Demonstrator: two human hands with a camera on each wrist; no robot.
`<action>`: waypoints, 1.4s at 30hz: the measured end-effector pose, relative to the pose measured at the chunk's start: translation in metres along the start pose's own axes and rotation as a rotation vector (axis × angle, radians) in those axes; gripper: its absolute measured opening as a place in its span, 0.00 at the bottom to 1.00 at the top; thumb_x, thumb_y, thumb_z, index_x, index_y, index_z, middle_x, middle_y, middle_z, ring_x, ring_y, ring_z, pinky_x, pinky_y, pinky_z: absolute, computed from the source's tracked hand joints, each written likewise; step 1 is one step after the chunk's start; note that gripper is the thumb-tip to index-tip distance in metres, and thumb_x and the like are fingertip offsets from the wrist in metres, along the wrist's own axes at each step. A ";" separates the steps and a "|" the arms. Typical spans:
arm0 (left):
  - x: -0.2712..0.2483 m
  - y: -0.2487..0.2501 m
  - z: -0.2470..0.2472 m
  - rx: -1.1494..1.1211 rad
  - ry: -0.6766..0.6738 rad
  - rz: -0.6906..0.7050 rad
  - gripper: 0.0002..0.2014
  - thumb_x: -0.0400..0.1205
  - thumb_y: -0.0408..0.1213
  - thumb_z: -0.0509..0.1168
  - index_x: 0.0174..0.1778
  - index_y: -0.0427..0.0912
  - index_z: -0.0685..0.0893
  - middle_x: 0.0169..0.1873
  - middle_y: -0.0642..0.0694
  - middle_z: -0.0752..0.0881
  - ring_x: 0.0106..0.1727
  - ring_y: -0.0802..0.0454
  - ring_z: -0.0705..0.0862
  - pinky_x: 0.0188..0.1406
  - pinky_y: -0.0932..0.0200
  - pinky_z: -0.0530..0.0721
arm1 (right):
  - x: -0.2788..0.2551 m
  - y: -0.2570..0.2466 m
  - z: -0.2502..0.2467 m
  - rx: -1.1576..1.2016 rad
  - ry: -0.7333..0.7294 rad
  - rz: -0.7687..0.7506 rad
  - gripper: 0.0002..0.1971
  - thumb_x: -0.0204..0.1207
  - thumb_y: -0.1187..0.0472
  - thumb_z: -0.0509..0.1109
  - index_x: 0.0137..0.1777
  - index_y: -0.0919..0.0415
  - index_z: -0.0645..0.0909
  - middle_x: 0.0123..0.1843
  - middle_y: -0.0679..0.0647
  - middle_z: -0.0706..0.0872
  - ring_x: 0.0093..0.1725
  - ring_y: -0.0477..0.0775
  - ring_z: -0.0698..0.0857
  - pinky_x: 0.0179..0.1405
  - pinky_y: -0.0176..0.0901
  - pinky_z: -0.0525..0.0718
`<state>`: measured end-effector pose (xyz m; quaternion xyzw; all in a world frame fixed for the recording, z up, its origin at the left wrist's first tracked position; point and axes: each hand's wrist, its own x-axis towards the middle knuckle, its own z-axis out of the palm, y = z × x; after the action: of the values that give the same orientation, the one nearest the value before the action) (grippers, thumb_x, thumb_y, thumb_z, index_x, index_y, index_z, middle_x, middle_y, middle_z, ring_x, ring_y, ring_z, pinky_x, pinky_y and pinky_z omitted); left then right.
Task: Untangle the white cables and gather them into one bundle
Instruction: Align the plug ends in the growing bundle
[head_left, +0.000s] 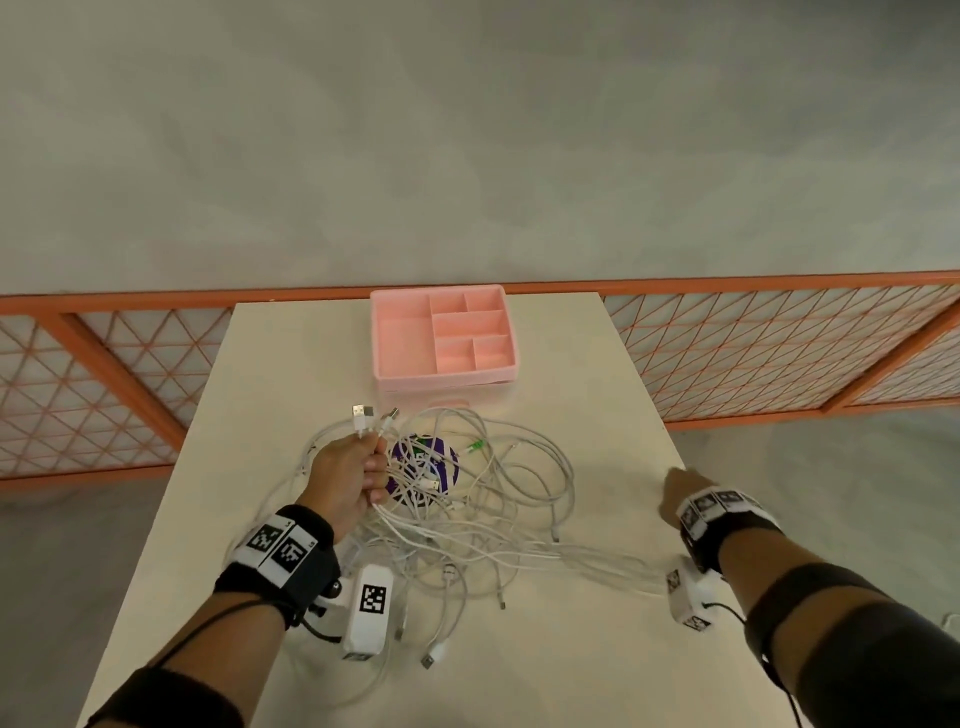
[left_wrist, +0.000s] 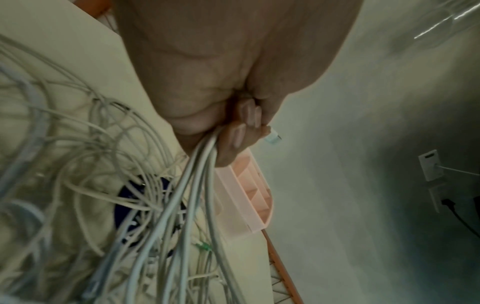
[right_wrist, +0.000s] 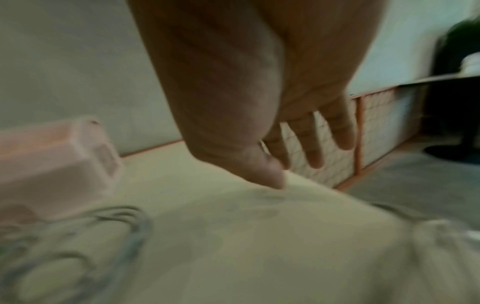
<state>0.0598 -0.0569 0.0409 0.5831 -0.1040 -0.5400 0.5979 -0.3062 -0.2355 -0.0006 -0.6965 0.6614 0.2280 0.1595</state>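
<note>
A tangle of white cables (head_left: 467, 499) sprawls over the middle of the cream table (head_left: 587, 374). My left hand (head_left: 353, 478) grips several of these cables in a fist above the heap, their USB plugs (head_left: 363, 413) sticking up past the fingers. The left wrist view has the same strands (left_wrist: 192, 185) running down from my curled fingers (left_wrist: 239, 135) into the pile. My right hand (head_left: 675, 491) hovers near the table's right edge, away from the heap. In the right wrist view its fingers (right_wrist: 311, 148) are straight and spread, holding nothing.
A pink divided tray (head_left: 444, 332) sits at the far middle of the table. A purple round object (head_left: 426, 462) lies under the cables. An orange lattice railing (head_left: 779, 343) runs behind the table. Loose plug ends (head_left: 431, 657) trail toward the near edge.
</note>
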 end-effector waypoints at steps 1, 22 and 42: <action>0.000 -0.002 -0.004 -0.006 0.015 -0.004 0.15 0.91 0.34 0.53 0.37 0.40 0.75 0.21 0.52 0.66 0.18 0.58 0.62 0.17 0.65 0.65 | 0.008 -0.020 -0.004 0.054 0.051 -0.069 0.19 0.79 0.61 0.65 0.69 0.60 0.77 0.72 0.59 0.79 0.69 0.62 0.80 0.67 0.50 0.79; -0.008 -0.025 -0.043 -0.004 0.207 0.012 0.18 0.92 0.37 0.53 0.36 0.38 0.75 0.23 0.45 0.73 0.20 0.51 0.72 0.19 0.60 0.76 | -0.033 -0.277 0.035 -0.209 0.082 -0.667 0.11 0.82 0.63 0.63 0.61 0.63 0.81 0.61 0.63 0.85 0.63 0.66 0.81 0.62 0.58 0.83; -0.004 0.002 -0.030 -0.032 0.149 0.234 0.15 0.92 0.35 0.54 0.40 0.39 0.76 0.26 0.48 0.70 0.21 0.56 0.69 0.24 0.59 0.74 | -0.040 -0.252 -0.014 0.630 0.190 -0.777 0.04 0.78 0.60 0.71 0.42 0.58 0.81 0.42 0.51 0.88 0.37 0.49 0.83 0.40 0.41 0.80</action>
<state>0.0819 -0.0368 0.0354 0.5957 -0.1180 -0.4232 0.6724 -0.0552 -0.1905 0.0128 -0.8269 0.4017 -0.1229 0.3739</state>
